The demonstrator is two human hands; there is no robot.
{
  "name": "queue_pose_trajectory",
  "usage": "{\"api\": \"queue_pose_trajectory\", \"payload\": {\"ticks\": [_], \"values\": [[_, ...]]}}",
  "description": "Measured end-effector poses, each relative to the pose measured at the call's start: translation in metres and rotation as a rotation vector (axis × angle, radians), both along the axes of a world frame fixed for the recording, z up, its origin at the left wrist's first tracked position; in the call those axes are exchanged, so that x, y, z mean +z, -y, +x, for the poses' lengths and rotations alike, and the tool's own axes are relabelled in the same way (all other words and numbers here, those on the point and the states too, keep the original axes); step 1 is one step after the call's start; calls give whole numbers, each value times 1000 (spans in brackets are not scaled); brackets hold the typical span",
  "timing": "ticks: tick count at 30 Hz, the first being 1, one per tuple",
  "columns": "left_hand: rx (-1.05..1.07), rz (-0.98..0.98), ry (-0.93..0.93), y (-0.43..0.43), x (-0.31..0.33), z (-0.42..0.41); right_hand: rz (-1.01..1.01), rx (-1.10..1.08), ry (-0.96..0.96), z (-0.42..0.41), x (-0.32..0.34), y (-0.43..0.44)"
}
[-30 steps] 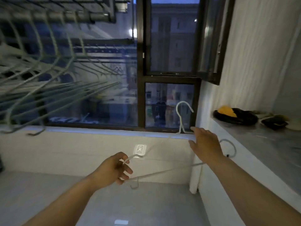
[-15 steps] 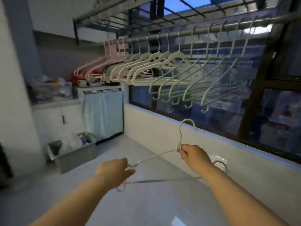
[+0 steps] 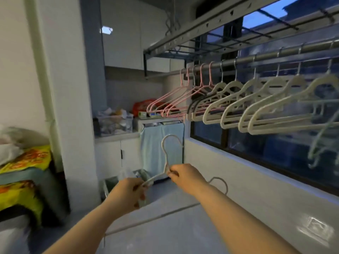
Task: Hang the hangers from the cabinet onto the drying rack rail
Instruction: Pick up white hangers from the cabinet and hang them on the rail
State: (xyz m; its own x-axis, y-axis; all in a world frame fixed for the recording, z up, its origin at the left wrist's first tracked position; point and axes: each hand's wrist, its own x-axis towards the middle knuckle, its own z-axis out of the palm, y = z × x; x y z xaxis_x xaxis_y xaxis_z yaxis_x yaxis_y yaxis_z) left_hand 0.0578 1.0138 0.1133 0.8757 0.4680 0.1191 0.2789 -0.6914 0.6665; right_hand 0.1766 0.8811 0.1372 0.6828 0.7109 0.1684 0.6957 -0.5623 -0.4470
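One long drying rack rail [image 3: 266,56] runs from the far middle toward the near right, high above the window [image 3: 256,147]. It is crowded: pink hangers [image 3: 176,99] at the far end, then cream hangers [image 3: 236,107] packed close toward the near right.

Well below the rail, near the middle, a thin white hanger [image 3: 166,162] stands with its hook up. The right hand [image 3: 185,177] pinches it at the neck just under the hook. The left hand [image 3: 128,195] is curled round the left shoulder of the wire. Its bottom bar slants down toward the near left, over the floor [image 3: 183,226]. A second white loop [image 3: 221,182] shows behind the right wrist; whether it is another hanger I cannot tell.

The lift looks like the risky part. Gaps on the rail are narrow, so the hook could catch a neighbour's neck and knock it loose. Thin wire held at two points may twist, turning the hook's mouth away from the rail. If that loose loop belongs to a second hanger, it could snag on the cream row or slip free on the way up.
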Motion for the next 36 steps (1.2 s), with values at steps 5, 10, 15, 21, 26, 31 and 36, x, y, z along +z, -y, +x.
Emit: {"api": "queue_pose_trajectory", "payload": {"ticks": [5, 10, 15, 21, 26, 31, 36], "values": [[53, -12, -42, -91, 33, 31, 1, 68, 23, 44, 27, -83], [202, -77, -96, -176, 54, 53, 0, 74, 98, 80, 58, -152], [268, -165, -18, -249, 68, 94, 58, 33, 311, 123, 100, -217], [124, -146, 100, -333, 107, 187, 184, -218, 510, 184, 174, -268], [-75, -115, 169, -373, 151, 272, 146, -558, 673, 238, 229, -269], [-268, -67, 201, -374, 184, 345, 62, -811, 662, 273, 253, -238], [-388, -17, 188, -342, 203, 393, -134, -932, 748, 287, 258, -220]]}}
